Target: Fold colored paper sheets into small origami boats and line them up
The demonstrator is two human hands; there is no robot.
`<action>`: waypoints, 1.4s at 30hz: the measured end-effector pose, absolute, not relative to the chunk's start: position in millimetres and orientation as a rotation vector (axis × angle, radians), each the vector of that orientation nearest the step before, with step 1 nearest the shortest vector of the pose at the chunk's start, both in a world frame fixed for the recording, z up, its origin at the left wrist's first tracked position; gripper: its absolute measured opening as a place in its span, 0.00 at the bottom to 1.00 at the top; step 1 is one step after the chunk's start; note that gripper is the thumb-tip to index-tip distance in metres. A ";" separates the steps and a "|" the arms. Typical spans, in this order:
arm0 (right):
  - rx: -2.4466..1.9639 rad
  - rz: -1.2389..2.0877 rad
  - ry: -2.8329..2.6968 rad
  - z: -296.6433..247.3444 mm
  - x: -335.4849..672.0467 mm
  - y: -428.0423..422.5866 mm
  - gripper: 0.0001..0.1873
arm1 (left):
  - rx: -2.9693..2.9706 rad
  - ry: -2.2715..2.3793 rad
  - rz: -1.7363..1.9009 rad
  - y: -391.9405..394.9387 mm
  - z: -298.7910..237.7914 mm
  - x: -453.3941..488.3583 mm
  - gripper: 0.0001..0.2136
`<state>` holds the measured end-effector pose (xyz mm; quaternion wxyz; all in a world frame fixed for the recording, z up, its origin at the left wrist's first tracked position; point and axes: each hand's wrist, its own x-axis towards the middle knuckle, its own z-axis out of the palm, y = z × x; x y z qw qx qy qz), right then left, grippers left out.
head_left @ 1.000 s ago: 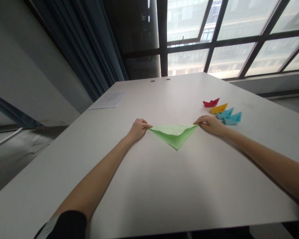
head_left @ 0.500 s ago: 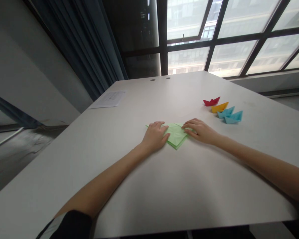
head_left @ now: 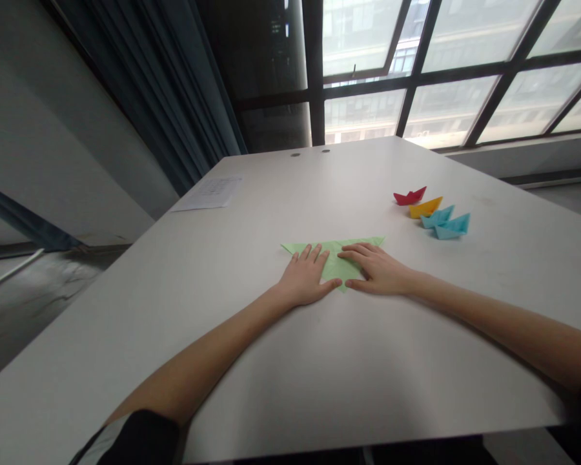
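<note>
A light green sheet of folded paper [head_left: 333, 248] lies flat on the white table, its long edge away from me and a point towards me. My left hand [head_left: 306, 276] rests on its left part with fingers spread. On its right part lies my right hand [head_left: 375, 268], fingers stretched out and flat. The two thumbs point at each other near the paper's lower tip, with a small gap between them. Parts of the paper are hidden under both hands.
To the right stand a red paper boat [head_left: 410, 196], a yellow one [head_left: 426, 207] and two blue paper boats [head_left: 452, 227]. A printed sheet [head_left: 208, 194] lies at the table's far left edge. Windows [head_left: 363, 113] and a blue curtain [head_left: 188, 97] are beyond the white table [head_left: 271, 374].
Both hands have slid towards me over the green paper and flattened out. The thumbs have come closer together, and more of the paper's far edge and its side corners now show.
</note>
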<state>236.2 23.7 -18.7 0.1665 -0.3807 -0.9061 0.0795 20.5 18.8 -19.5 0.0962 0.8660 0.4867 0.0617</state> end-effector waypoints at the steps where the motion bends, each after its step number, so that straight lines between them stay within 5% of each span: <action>1: -1.090 0.218 -2.579 -19.0 235.7 23.4 0.33 | 2.562 1.439 0.182 18.6 -18.9 20.8 0.36; 11: -1.132 0.168 -2.615 -23.9 234.5 23.0 0.39 | 2.566 1.448 0.184 21.1 -16.5 21.5 0.37; 17: -1.163 0.216 -2.589 -23.1 233.0 28.3 0.27 | 2.534 1.559 0.323 30.1 -15.8 18.8 0.24; 33: -1.572 0.132 -2.657 -34.6 261.4 37.9 0.47 | 2.296 1.960 -0.173 23.8 -11.8 5.8 0.51; 42: -1.394 0.099 -2.673 -26.4 279.4 46.6 0.46 | 2.296 1.926 -0.184 27.1 -16.3 -1.6 0.52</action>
